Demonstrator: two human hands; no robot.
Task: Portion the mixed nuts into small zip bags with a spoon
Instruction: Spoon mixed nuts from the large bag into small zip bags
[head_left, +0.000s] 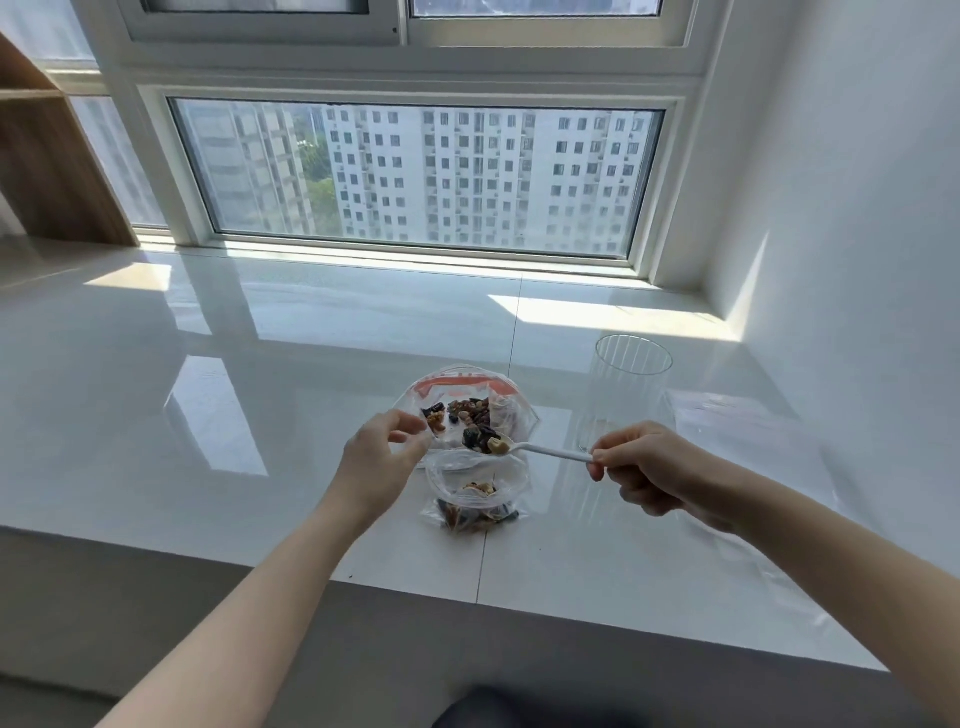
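A large clear zip bag (511, 408) with an orange strip lies open on the white counter and holds mixed nuts (467, 410). In front of it stands a small clear zip bag (475, 483), mouth open, with some nuts (475, 514) at its bottom. My left hand (376, 457) pinches the small bag's rim at its left side. My right hand (649, 467) grips the handle of a white plastic spoon (545, 451). The spoon's bowl carries a heap of nuts just above the small bag's mouth.
A tall clear ribbed glass (631, 395) stands right of the bags. Flat clear bags (737, 415) lie at the right near the wall. The glossy counter (208, 389) ends at a front edge close to me. A window runs along the back.
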